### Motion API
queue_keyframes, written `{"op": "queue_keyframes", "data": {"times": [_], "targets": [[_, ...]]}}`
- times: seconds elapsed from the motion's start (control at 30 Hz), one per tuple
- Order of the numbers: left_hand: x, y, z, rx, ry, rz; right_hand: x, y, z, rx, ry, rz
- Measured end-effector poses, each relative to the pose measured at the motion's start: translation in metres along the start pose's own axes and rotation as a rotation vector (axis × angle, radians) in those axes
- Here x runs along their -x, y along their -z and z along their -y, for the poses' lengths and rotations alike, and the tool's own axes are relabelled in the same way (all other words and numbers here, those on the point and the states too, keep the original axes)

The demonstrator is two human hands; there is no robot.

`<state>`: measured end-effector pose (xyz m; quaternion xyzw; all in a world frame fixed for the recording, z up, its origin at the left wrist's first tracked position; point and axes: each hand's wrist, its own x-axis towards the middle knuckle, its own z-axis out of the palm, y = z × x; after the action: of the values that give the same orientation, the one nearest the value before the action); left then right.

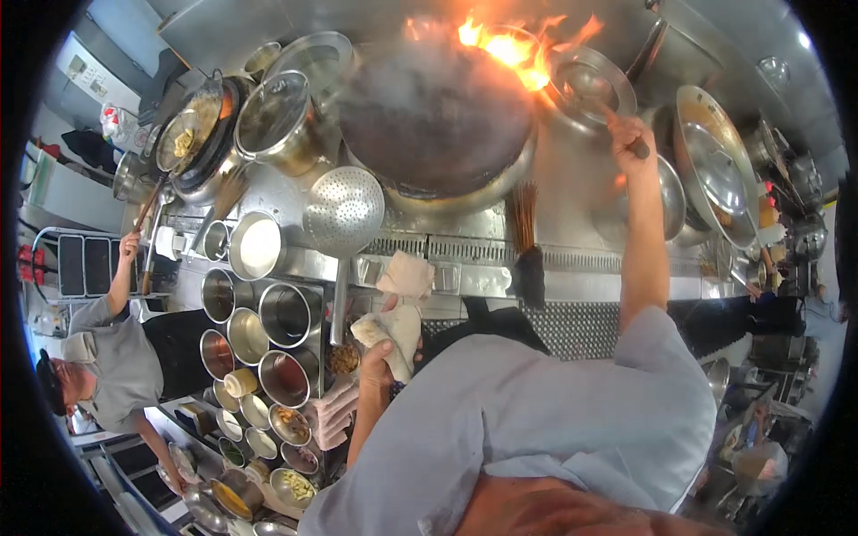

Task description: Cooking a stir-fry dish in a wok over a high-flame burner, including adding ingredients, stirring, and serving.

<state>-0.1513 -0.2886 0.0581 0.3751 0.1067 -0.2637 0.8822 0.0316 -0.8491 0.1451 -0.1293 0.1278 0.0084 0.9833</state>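
Observation:
A large dark wok (439, 127), smoking, sits on the range before me, with flames (506, 50) rising at its far right rim. To the right of it, my right hand (630, 139) grips the wooden handle end of a utensil; its head is hard to make out near a round metal pan (593, 87). My left hand (381, 358) holds a folded pale cloth (392, 338) in front of my body. Another folded cloth (407, 273) lies just beyond, at the range's front edge. A perforated metal skimmer (344, 204) rests left of the wok, its handle towards me.
A bamboo wok brush (525, 218) lies at the range's front. Metal containers with sauces and ingredients (285, 375) stand at left. Beyond them a co-worker (114, 368) holds a long handle over another wok (188, 137). A large tilted metal pan (717, 167) is at right.

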Motion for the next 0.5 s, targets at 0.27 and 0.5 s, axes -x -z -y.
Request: {"op": "queue_keyframes", "data": {"times": [0.27, 0.5], "targets": [[0.002, 0.024, -0.009, 0.367, 0.186, 0.237, 0.116, -0.071, -0.113, -0.122, -0.072, 0.215], [0.001, 0.024, -0.008, 0.442, 0.242, 0.297, 0.177, -0.068, -0.169, 0.039, -0.156, 0.029]]}}
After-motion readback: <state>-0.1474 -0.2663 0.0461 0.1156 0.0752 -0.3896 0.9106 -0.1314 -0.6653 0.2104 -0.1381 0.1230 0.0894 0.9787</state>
